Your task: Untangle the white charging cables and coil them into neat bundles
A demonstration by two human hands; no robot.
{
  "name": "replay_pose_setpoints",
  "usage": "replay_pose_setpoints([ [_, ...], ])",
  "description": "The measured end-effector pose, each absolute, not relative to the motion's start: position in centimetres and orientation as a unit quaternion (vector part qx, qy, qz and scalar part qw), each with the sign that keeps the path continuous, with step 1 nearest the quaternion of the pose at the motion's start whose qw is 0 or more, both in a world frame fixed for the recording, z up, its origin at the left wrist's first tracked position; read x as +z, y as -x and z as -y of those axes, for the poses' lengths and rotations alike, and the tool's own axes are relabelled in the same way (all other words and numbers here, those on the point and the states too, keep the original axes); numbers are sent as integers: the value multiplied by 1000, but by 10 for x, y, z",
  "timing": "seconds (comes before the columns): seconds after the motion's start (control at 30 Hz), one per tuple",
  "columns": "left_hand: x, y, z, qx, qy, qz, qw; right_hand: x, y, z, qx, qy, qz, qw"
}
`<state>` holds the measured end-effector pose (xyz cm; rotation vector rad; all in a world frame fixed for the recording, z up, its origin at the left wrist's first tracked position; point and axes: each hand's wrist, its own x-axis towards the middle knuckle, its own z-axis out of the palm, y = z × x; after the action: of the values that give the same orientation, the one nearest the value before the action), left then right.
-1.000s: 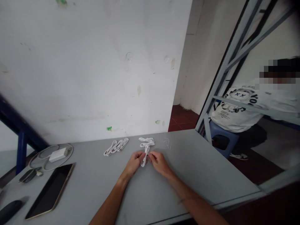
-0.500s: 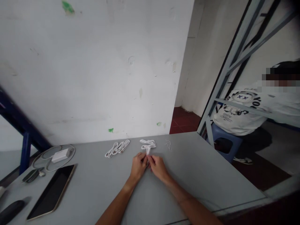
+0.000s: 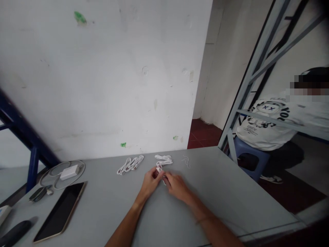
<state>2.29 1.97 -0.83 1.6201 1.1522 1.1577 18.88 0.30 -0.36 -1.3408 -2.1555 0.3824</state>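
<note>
A folded white cable is held between my two hands over the grey table. My left hand is closed around its left side, thumb on top. My right hand pinches it from the right, and a short white end shows below the fingers. Just beyond my hands lie more bundled white cables. Another group of looped white cables rests to the left of them. Thin white ties or strings lie loose to the right.
At the left are a white power adapter with a coiled cord, a dark cable, a tablet and a black mouse. A white wall rises behind the table. A person sits on a blue stool beyond a metal frame.
The cable bundle stood upright between my fingers before; now it is tilted and lower in my grip. My right hand has turned slightly over it. The camera view has shifted a little.
</note>
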Motion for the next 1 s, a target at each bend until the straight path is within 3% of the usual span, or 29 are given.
replay_pose_setpoints([
  [0.1,-12,-17,-23,434,-653,-477,396,-1,-195,-5,111,505,821,241],
  [0.2,-17,-14,-27,423,-668,-495,361,0,-198,-10,121,513,812,252],
  [0.5,-30,-9,-36,314,-795,-506,117,-19,-198,-33,138,517,783,315],
  [0.8,-36,8,-12,250,-798,-547,53,-17,-217,-15,119,558,754,324],
  [1.0,-39,30,23,159,-803,-573,41,-28,-247,11,119,550,790,245],
])
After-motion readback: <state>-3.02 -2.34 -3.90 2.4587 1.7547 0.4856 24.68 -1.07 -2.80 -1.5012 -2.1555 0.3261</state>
